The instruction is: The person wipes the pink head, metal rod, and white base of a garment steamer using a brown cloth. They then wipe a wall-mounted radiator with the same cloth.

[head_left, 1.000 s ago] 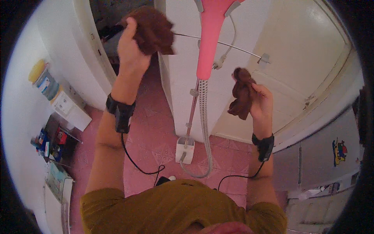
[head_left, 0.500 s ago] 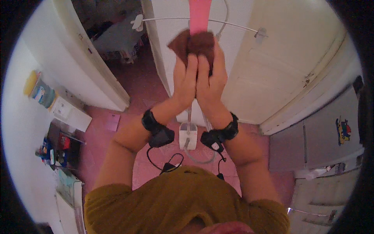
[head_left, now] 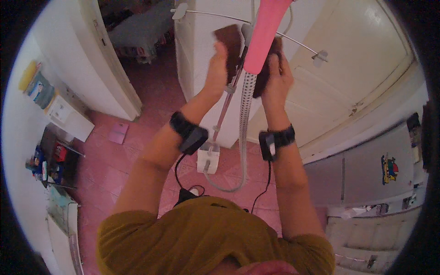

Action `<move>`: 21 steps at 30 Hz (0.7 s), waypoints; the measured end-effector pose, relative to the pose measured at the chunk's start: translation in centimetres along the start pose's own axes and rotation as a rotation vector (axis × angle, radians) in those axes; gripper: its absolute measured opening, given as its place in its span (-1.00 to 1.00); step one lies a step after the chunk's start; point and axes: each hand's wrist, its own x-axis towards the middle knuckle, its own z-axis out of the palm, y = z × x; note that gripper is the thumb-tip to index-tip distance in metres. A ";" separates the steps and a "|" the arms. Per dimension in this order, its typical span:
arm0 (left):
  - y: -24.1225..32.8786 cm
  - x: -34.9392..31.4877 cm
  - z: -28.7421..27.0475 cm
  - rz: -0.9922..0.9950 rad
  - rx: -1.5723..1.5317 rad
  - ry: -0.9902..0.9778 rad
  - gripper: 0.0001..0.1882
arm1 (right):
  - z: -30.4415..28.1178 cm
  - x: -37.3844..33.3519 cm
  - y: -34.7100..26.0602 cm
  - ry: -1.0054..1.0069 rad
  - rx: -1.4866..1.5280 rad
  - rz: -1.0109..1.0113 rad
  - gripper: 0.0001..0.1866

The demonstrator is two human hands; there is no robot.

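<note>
My left hand (head_left: pixel 217 71) is raised to the left of a thin upright pole (head_left: pixel 222 110), its thumb along the edge of a flat brown cloth-like piece (head_left: pixel 229 42). On the other side, my right hand (head_left: pixel 277 87) holds a darker brown piece (head_left: pixel 262 82), partly hidden behind a pink handle (head_left: pixel 263 39). Whether the two brown pieces are joined cannot be seen. The handle looks like that of a garment steamer, and a grey-white patterned hose (head_left: pixel 246 105) runs down from it. Most of my left fingers are hidden behind the brown piece.
The steamer's white base (head_left: pixel 208 158) stands on the pink tiled floor, below a metal hanging bar (head_left: pixel 215 15). A cream door (head_left: pixel 353 68) and a grey fridge (head_left: pixel 362 169) are at right. At left stand a water dispenser (head_left: pixel 62 114) and a dark shelf (head_left: pixel 59 160).
My hands were together around the brown cloth-like material and have moved apart, one to each side of the pole. The pink handle and its hose now show between them, lower in the picture.
</note>
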 end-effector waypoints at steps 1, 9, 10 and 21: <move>-0.5 0.5 1.1 0.041 -0.091 -0.078 -0.39 | 0.9 0.7 0.3 -0.069 -0.015 -0.030 -0.65; -6.6 -3.9 -2.3 0.235 0.618 -0.064 -0.73 | -0.3 -5.9 5.0 -0.139 -0.312 0.213 -0.73; -6.7 -4.2 -2.8 0.252 0.555 -0.049 -0.74 | -0.5 -6.4 5.0 -0.168 -0.251 0.181 -0.74; 3.7 3.8 2.9 0.869 0.540 0.196 -0.81 | 2.4 4.0 -4.1 0.035 -0.103 -0.138 -0.80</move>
